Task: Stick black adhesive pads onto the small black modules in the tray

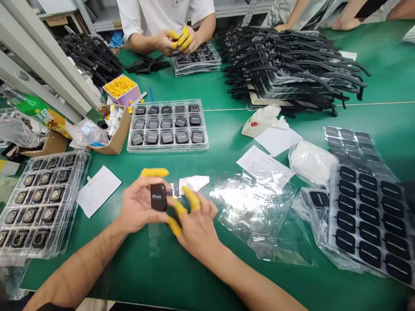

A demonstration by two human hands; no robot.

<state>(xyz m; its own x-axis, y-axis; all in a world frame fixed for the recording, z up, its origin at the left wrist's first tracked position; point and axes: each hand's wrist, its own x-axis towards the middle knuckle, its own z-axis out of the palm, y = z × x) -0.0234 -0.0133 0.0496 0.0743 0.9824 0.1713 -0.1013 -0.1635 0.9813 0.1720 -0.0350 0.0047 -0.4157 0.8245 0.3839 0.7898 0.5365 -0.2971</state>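
A black square smartwatch body (158, 197) with small pale lettering on its face stands upright in my left hand (140, 203), gripped at its edges by thumb and fingers. My right hand (199, 220) is just right of the watch, its yellow-cotted thumb and fingers apart, the tips near the watch's edge. I cannot tell whether they touch it. Behind the fingers lies a white paper piece (194, 183) beside a small shiny clear strip. Beyond, a clear tray (167, 149) holds black square watch bodies. At left, stacked clear trays (73, 203) hold round-dialled watches.
Clear film sheets (259, 216) lie right of my hands, beside sheets of black square stickers (366, 207). A white bottle (261, 121), paper slips (99, 190), a cardboard box (121, 134) and a box of yellow finger cots (119, 86) stand around. Opposite, a co-worker (167, 21) handles parts near piled black straps (285, 65).
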